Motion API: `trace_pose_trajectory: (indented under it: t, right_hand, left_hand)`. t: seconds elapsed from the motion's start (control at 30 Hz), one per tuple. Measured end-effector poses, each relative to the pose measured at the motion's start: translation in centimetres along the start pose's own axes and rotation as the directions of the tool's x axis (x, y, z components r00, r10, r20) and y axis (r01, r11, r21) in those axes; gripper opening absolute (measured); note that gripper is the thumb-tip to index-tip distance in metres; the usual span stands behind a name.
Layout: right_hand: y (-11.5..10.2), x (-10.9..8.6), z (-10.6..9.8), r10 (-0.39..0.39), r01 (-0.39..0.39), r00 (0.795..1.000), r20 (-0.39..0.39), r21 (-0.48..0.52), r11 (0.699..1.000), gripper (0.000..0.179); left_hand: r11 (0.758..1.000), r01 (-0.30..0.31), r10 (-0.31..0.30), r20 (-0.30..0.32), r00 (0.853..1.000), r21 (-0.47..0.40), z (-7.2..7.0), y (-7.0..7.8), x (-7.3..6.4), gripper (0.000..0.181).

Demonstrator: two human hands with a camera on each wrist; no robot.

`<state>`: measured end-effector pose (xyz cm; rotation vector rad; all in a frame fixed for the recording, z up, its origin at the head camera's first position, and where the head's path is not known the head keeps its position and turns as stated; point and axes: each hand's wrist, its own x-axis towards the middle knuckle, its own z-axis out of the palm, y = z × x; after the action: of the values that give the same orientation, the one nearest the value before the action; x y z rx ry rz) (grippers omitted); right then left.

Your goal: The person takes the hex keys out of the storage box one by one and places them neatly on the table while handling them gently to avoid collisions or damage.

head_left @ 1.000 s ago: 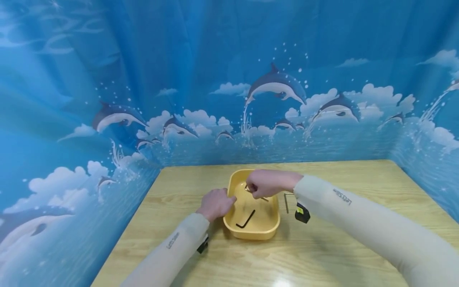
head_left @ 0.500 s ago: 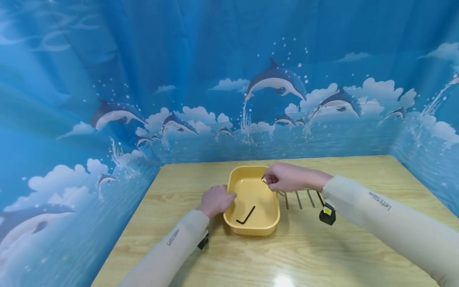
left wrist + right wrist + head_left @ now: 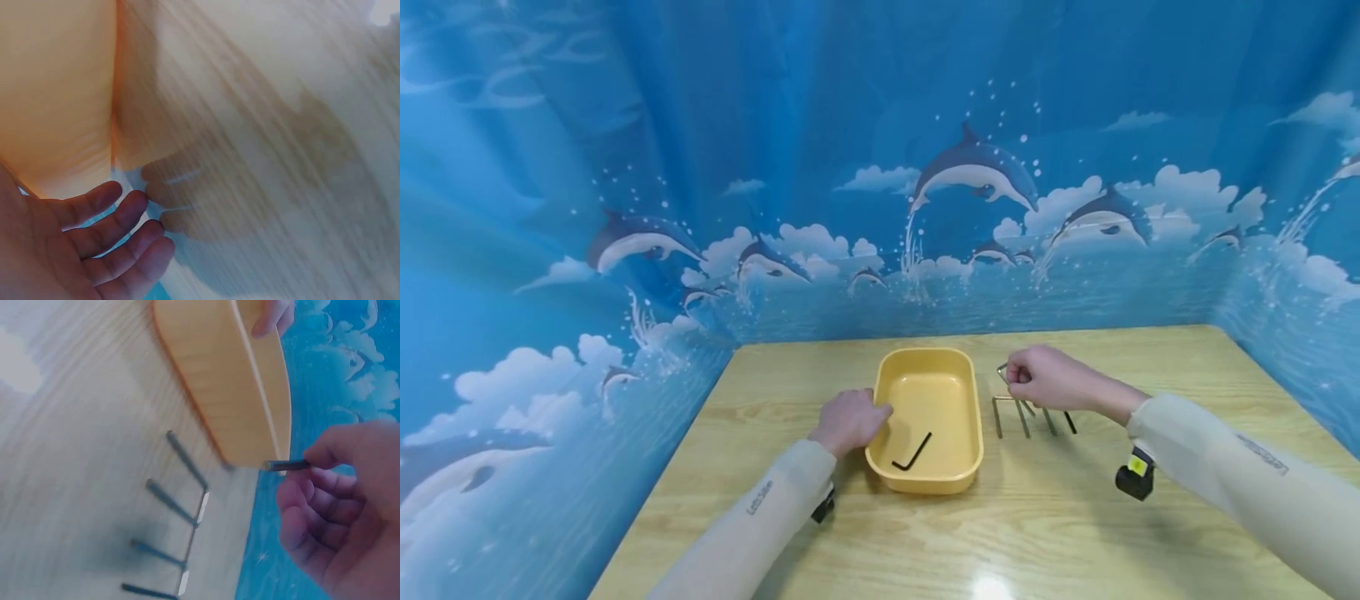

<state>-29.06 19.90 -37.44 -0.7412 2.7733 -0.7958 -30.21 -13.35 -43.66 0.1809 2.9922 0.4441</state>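
My right hand (image 3: 1048,377) pinches a metal hex key (image 3: 284,465) between thumb and fingers, above the table to the right of the yellow plastic tray (image 3: 973,417). Below it, several L-shaped hex keys (image 3: 998,421) lie side by side in a row, partly hidden by the hand in the head view. One black hex key (image 3: 917,455) lies inside the tray near its front end. At the tray's left side, my left hand (image 3: 850,419) holds the rim, thumb over the edge and fingers outside. The left wrist view shows those fingers (image 3: 125,219) loosely bent beside the tray wall.
The wooden table (image 3: 1075,517) ends at the back against a blue curtain (image 3: 820,167) printed with dolphins. A black wrist camera (image 3: 1135,475) hangs under the right sleeve; another sits under the left sleeve.
My right hand has moved from over the tray to the right, carrying the hex key out above the row. The row has come into view. My left hand stays at the rim.
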Motion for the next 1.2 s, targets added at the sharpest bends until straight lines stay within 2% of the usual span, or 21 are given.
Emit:
trace_pose_trajectory:
  t: [0.17, 0.37, 0.63, 1.03, 1.2]
  right_hand:
    - [1.2, -1.5, 0.5, 0.082, -0.083, 0.996, -0.042, -0.016, 0.996, 0.01]
    - [3.5, -3.1, 0.4, 0.182, -0.183, 0.981, -0.064, -0.011, 0.983, 0.014]
    - [6.4, -4.5, 0.5, 0.255, -0.258, 0.964, -0.073, -0.044, 0.965, 0.019]
    - [9.0, -5.2, 1.0, 0.387, -0.388, 0.921, -0.039, -0.016, 0.922, 0.028]
    - [9.7, -5.1, 1.4, 0.413, -0.414, 0.909, -0.049, -0.015, 0.91, 0.031]
  left_hand:
    - [1.0, -0.009, 0.009, 0.007, 1.0, 0.007, 0.3, -0.2, -0.4, 0.036]
    - [1.0, -0.021, 0.021, -0.002, 1.0, 0.009, 0.4, -0.2, -0.2, 0.036]
    - [1.0, -0.01, 0.01, 0.001, 1.0, 0.007, 0.4, 0.0, -0.2, 0.037]
    - [1.0, -0.019, 0.019, -0.002, 1.0, -0.014, 0.3, 0.1, -0.2, 0.035]
    - [1.0, -0.014, 0.014, 0.003, 1.0, -0.022, 0.0, 0.2, -0.2, 0.034]
